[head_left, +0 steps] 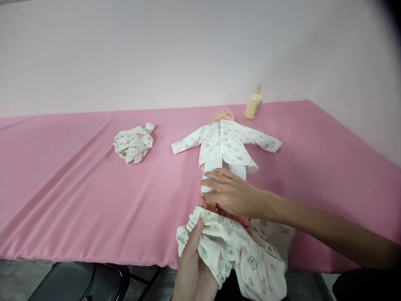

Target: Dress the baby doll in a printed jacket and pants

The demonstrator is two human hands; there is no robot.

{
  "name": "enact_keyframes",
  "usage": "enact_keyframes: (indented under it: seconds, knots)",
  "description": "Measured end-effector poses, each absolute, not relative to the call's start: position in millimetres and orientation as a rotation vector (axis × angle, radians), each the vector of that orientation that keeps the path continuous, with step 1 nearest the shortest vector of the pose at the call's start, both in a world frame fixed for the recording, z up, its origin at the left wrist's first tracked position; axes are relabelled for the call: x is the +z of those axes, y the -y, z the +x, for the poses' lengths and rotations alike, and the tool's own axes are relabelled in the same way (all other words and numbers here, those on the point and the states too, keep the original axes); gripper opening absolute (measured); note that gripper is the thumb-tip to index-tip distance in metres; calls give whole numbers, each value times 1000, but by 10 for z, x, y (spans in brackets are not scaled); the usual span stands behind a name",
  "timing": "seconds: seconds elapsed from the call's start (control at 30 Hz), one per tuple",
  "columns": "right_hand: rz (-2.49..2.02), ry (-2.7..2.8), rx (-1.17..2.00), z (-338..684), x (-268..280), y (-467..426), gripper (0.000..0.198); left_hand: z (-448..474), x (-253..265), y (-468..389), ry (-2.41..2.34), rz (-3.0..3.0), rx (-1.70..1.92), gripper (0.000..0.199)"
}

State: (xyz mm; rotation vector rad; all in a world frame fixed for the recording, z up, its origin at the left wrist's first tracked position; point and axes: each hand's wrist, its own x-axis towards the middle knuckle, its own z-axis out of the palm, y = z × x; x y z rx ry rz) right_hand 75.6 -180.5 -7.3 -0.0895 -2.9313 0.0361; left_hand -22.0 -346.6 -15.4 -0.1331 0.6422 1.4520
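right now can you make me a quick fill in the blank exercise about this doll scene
1. The doll lies on a ____ cloth.
2. The left hand grips the printed ____ at the doll's legs.
3. The right hand rests on the doll's ____.
4. Beside the doll's head stands a yellow ____.

Missing words: pink; trousers; diaper; bottle
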Motion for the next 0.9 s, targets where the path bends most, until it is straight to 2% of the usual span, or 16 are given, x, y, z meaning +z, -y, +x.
enact_keyframes:
  seconds: [0.27, 0.43, 0.57, 0.63, 0.7, 0.77, 0.9]
  knots:
    - [-133, 2851, 285, 770, -129, 1836, 36, -190, -227, 3269, -688, -139, 1603, 47]
    - [-178, 2763, 777, 901, -78, 1885, 39, -173, -246, 3223, -724, -181, 1646, 48]
    - [-612, 2537, 1099, 1054, 25, 2111, 22, -174, -257, 3241, -755, -162, 1624, 49]
    - [-779, 2487, 1166, 1106, 56, 2249, 25, -169, -241, 3244, -783, -149, 1591, 45]
    - [-856, 2512, 1199, 1129, 54, 2357, 45, -164, -227, 3242, -821, -141, 1561, 41]
    - [-896, 2546, 1194, 1128, 24, 2416, 55, -161, -227, 3236, -865, -144, 1542, 40]
    - [-1014, 2569, 1205, 1100, -39, 2412, 37, -156, -249, 3231, -896, -146, 1567, 46]
